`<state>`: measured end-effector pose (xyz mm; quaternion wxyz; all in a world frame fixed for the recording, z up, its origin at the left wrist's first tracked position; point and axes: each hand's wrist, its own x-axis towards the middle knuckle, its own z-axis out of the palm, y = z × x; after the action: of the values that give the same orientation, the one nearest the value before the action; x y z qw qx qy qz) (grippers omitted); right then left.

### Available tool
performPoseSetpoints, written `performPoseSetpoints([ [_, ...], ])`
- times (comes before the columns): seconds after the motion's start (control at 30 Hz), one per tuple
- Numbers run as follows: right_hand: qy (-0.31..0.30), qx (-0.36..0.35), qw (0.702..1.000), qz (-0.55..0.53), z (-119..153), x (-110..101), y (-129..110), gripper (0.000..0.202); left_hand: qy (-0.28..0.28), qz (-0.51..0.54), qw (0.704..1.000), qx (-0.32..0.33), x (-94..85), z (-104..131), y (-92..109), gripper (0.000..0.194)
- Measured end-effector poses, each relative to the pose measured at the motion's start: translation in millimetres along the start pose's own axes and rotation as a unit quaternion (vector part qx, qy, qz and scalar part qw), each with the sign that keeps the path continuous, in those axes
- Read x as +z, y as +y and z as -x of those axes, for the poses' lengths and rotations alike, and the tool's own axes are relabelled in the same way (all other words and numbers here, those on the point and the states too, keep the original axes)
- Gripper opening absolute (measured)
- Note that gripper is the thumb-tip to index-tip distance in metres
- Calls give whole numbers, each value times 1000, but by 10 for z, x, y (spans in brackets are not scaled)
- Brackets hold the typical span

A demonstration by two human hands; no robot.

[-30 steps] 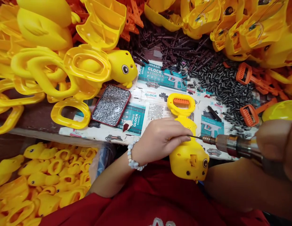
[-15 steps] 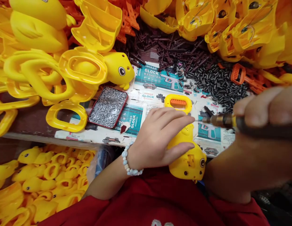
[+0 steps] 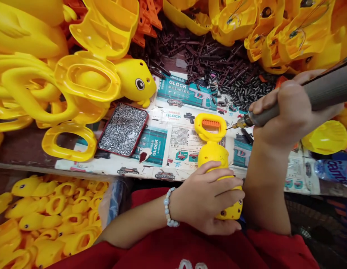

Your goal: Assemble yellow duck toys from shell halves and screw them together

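Note:
A yellow plastic duck toy (image 3: 213, 152) with a ring-shaped handle and an orange trigger piece (image 3: 211, 123) lies at the front edge of the table. My left hand (image 3: 208, 198) is wrapped over its head end, thumb on the near side, covering much of the body. In my right hand (image 3: 288, 106) is a dark electric screwdriver (image 3: 327, 89), held at a slant. Its thin bit points left, at the right rim of the ring handle; whether it touches there I cannot tell.
A red-rimmed tray of small silver screws (image 3: 121, 129) stands left of the toy. Yellow shells (image 3: 92, 78) crowd the left, and wired shell halves (image 3: 274, 33) the back right. Dark small parts (image 3: 201, 56) are heaped behind. A box of yellow pieces (image 3: 55, 220) sits below left.
My left hand has moved down from the toy's middle to its head end and closed over it. My right hand has brought the screwdriver up and left, its bit now at the ring handle.

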<state>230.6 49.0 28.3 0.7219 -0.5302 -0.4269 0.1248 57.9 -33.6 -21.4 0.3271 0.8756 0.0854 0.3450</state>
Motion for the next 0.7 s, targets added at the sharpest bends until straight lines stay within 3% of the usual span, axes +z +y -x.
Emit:
performPoseSetpoints([
  [0.13, 9, -39, 999, -35, 49, -10, 45, 33, 12, 14, 1000, -8, 23, 13, -18, 42],
  [0.3, 143, -62, 987, -33, 269, -29, 20, 43, 8, 8, 1000, 9, 23, 1, -6, 42],
  [0.43, 91, -22, 993, -73, 180, -57, -55, 36, -4, -2, 1000, 8, -55, -46, 64, 34],
  [0.47, 78, -13, 993, -83, 129, -61, -115, 34, -20, -17, 1000, -16, -106, -54, 71, 33],
  [0.53, 78, -17, 991, -112, 52, -81, -299, 34, -24, -91, 987, -130, -280, -47, 44, 30],
  [0.63, 86, -53, 987, -128, 56, -177, -650, 35, 56, -242, 904, -348, -722, 38, -106, 23],
  [0.7, 96, -23, 991, -92, 121, -273, -846, 35, 88, -296, 854, -418, -1043, 131, -257, 22],
])
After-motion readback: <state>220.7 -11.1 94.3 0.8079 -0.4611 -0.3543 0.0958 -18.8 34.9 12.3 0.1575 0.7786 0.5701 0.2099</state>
